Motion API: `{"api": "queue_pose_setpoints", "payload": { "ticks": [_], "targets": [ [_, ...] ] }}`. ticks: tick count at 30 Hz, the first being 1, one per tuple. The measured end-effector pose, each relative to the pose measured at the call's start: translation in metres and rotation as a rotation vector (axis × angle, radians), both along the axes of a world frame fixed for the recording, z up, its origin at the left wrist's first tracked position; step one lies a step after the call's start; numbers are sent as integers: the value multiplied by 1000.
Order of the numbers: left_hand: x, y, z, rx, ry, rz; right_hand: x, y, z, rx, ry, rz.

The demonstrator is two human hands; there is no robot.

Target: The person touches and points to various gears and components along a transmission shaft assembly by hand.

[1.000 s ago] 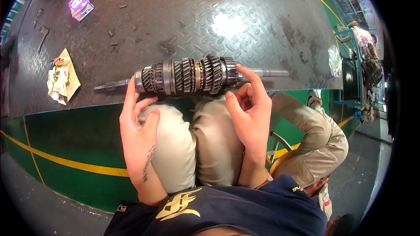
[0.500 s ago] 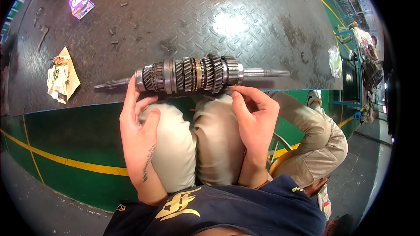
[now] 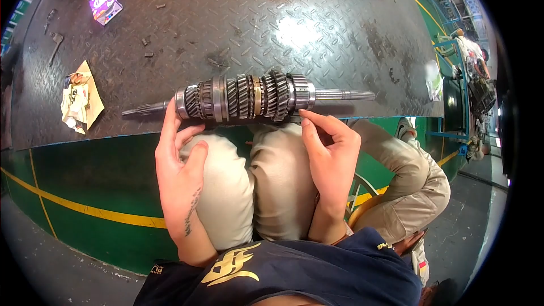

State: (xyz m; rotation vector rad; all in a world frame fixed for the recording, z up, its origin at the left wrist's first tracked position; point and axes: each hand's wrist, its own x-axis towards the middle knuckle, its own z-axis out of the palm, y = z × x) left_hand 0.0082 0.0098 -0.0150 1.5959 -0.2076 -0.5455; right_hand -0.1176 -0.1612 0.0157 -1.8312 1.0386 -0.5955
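Shaft and gears (image 3: 243, 97) lie lengthwise along the near edge of the metal table (image 3: 215, 28). From where I'm standing, the left hand (image 3: 180, 164) is loosely open, its forefinger resting against the ring at the left end of the gears. The right hand (image 3: 334, 153) has thumb and forefinger tips drawn together by the right-end gear; I can't tell whether they pinch anything. Crumpled wrapping (image 3: 85, 102) sits off left.

Green floor (image 3: 113, 190), yellow lines (image 3: 107, 214); dark metal table (image 3: 198, 28), bright glare.
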Motion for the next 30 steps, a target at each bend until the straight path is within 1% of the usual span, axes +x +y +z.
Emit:
{"api": "queue_pose_setpoints", "payload": {
  "ticks": [2, 5, 7, 9, 11, 14, 18, 20, 24, 26, 27, 29, 30],
  "targets": [
    [-1, -1, 1, 4, 0, 1, -1, 1, 1, 4, 7, 0],
    [-1, -3, 3, -14, 30, 44, -3, 0, 3, -26, 83, 58],
    [-1, -3, 3, -11, 31, 39, -4, -3, 4, -103, 218, 118],
    [-1, -2, 2, -15, 34, 41, -4, -1, 3, -37, 31, 7],
    [-1, -2, 2, -17, 42, 42, 1, 1, 5, 40, -26, -65],
    [-1, -3, 4, -14, 48, 42, -3, -1, -3, 0, -23, -12],
    [-1, -2, 2, -19, 46, 43, -2, -3, -1, 18, -49, 17],
    [-2, -2, 2, -22, 38, 38, -1, -3, -1, -4, 9, 66],
    [-2, -3, 2, -26, 38, 41, 0, -2, 1, -14, -6, 35],
    [-2, -3, 3, -25, 38, 40, -5, -4, -1, -20, 92, 91],
    [-2, -3, 3, -22, 39, 40, -3, -3, 2, 16, 102, 98],
    [-2, -3, 3, -22, 39, 42, -3, 0, 3, 68, 30, 35],
    [-2, -2, 2, -24, 43, 44, -3, 0, 2, 52, -8, 15]
  ]
}}
